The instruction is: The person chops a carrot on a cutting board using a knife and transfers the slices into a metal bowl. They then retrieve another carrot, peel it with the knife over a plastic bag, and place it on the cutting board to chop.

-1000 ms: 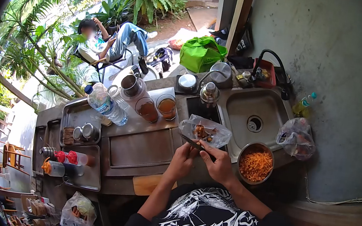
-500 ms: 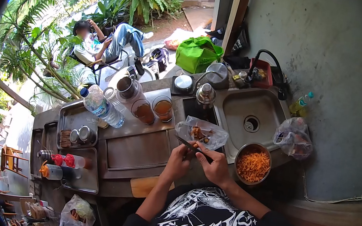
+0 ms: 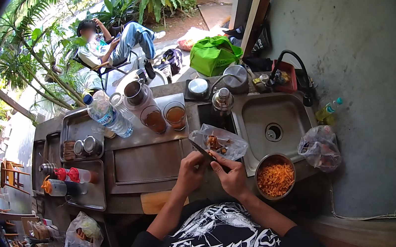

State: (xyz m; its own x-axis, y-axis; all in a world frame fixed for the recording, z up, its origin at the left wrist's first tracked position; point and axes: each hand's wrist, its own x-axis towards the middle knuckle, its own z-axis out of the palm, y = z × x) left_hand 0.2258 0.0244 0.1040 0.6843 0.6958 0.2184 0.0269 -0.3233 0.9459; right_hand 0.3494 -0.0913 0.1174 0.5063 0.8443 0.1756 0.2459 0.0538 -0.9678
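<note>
My right hand is closed round the handle of a dark-bladed knife, its tip pointing up and left. Close beside it, my left hand pinches a small orange-yellow piece against the blade; its kind is too small to make out. Just beyond the hands lies an open clear plastic bag with brown-orange root-like pieces in it. To the right of my right hand, a metal bowl holds a heap of shredded orange food that looks like grated carrot.
A sink with a black tap is at the right. Glasses of brown drink, a water bottle and trays with squeeze bottles stand left. A wooden board lies at the front edge. Another person sits reclined beyond.
The view has shifted slightly, so the scene sits a little further left. Both hands stay together at the knife, with only small finger movement.
</note>
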